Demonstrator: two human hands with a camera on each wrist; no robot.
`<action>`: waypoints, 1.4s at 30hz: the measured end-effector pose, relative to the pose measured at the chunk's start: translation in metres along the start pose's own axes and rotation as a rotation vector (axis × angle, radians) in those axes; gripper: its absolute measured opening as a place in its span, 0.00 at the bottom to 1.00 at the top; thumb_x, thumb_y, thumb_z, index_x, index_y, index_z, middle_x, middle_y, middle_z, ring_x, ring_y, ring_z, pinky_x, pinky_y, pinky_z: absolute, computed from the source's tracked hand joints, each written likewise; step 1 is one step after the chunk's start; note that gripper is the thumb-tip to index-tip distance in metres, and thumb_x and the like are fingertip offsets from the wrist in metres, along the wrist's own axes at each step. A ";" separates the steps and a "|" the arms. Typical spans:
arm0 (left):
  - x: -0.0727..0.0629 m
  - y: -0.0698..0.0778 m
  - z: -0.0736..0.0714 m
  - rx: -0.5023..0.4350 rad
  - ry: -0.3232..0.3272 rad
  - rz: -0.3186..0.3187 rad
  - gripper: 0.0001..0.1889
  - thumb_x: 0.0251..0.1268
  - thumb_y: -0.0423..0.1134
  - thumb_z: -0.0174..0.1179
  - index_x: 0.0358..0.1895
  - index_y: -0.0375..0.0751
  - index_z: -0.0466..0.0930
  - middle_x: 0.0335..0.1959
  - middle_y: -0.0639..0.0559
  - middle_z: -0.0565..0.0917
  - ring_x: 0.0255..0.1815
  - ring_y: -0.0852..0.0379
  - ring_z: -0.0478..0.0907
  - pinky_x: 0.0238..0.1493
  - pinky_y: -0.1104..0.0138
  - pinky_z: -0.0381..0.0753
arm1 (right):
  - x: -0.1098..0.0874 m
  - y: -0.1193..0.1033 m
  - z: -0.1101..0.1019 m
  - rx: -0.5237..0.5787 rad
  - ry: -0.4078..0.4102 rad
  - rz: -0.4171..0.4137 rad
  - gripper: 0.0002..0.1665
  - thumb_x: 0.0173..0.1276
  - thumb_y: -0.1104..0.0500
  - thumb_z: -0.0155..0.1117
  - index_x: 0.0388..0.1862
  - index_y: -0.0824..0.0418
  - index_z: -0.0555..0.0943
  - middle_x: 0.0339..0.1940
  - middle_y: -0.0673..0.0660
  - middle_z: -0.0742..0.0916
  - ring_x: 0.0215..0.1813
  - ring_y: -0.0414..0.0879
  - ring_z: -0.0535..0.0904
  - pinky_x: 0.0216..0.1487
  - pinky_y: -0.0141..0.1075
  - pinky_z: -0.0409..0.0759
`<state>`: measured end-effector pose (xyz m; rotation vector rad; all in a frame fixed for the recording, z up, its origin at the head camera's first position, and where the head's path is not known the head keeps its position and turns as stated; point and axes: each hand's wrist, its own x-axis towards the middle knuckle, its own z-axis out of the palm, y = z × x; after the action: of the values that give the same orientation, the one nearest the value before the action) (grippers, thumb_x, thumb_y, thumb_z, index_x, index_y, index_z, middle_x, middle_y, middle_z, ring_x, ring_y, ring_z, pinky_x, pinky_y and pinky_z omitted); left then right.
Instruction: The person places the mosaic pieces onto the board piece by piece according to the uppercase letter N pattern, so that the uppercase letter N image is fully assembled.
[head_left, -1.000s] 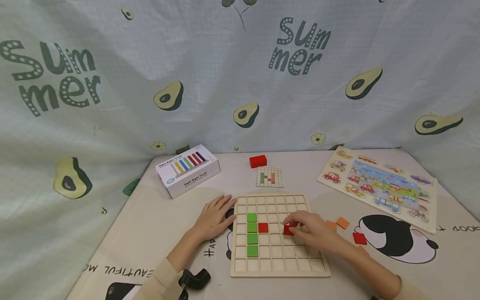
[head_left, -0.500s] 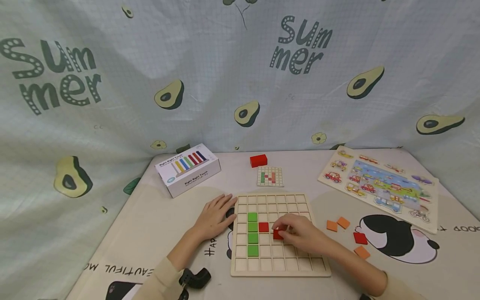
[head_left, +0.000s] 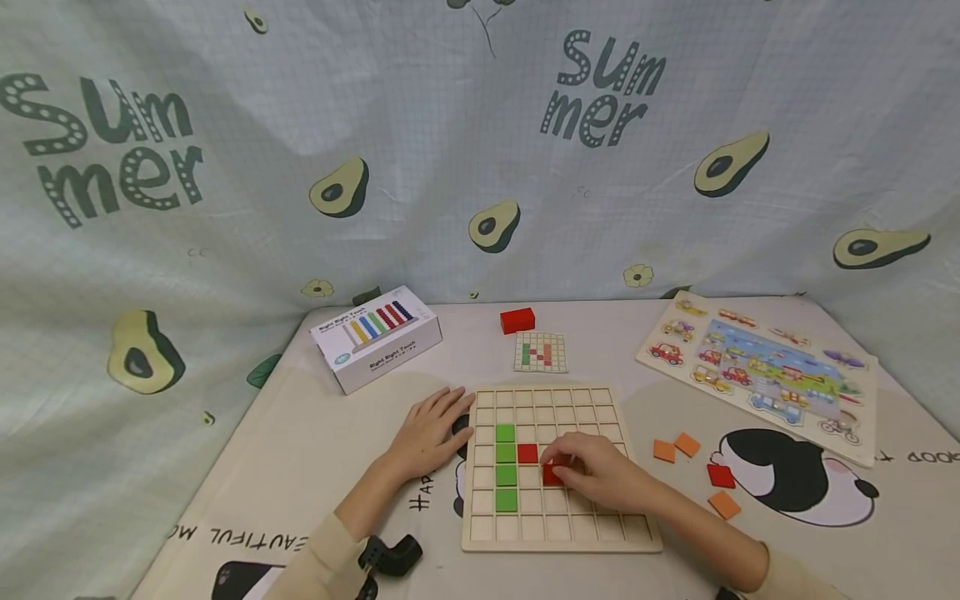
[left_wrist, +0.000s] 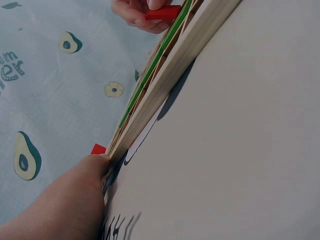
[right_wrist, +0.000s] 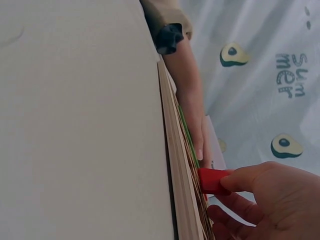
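My right hand [head_left: 600,473] pinches a red square tile [head_left: 552,475] between thumb and fingers, over the middle of the wooden grid board [head_left: 562,546]. In the right wrist view the pinched tile [right_wrist: 212,181] has its lower edge right at the board's surface. A column of green tiles [head_left: 506,453] fills cells on the board's left side. One red tile [head_left: 527,453] lies in the cell to the right of that column. My left hand [head_left: 429,435] rests flat with fingers extended, fingertips at the board's left edge.
Loose orange tiles [head_left: 663,451] and a red tile [head_left: 721,476] lie right of the board. Behind it are a pattern card [head_left: 541,352] and a red block [head_left: 517,321]. A white box [head_left: 390,337] stands back left; a vehicle puzzle board [head_left: 772,371] lies back right.
My right hand has carried the red tile leftward across the board, then slightly down toward the cell diagonal to the placed red tile. My left hand has stayed put.
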<state>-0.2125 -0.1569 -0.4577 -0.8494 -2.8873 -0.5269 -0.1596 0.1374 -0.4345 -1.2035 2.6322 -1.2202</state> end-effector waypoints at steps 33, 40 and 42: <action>0.000 0.000 0.000 0.005 -0.001 0.007 0.30 0.69 0.56 0.41 0.70 0.48 0.56 0.69 0.46 0.58 0.70 0.46 0.49 0.64 0.50 0.52 | -0.002 0.001 0.004 -0.095 0.029 0.020 0.11 0.58 0.66 0.64 0.39 0.53 0.80 0.37 0.43 0.80 0.39 0.37 0.73 0.41 0.32 0.75; 0.000 0.001 0.001 0.004 0.006 0.003 0.29 0.69 0.55 0.42 0.70 0.48 0.57 0.69 0.46 0.59 0.70 0.46 0.50 0.63 0.50 0.52 | -0.001 0.000 0.006 -0.187 0.028 0.049 0.11 0.56 0.63 0.67 0.38 0.52 0.81 0.36 0.42 0.75 0.38 0.37 0.67 0.38 0.30 0.70; 0.000 0.001 0.000 0.003 0.006 0.001 0.29 0.69 0.55 0.42 0.70 0.48 0.57 0.69 0.46 0.59 0.70 0.46 0.50 0.63 0.50 0.52 | -0.001 0.000 0.006 -0.196 0.020 0.055 0.11 0.56 0.63 0.67 0.39 0.52 0.81 0.35 0.42 0.74 0.38 0.37 0.66 0.37 0.30 0.68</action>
<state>-0.2121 -0.1560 -0.4579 -0.8477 -2.8816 -0.5235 -0.1567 0.1344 -0.4392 -1.1382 2.8352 -0.9903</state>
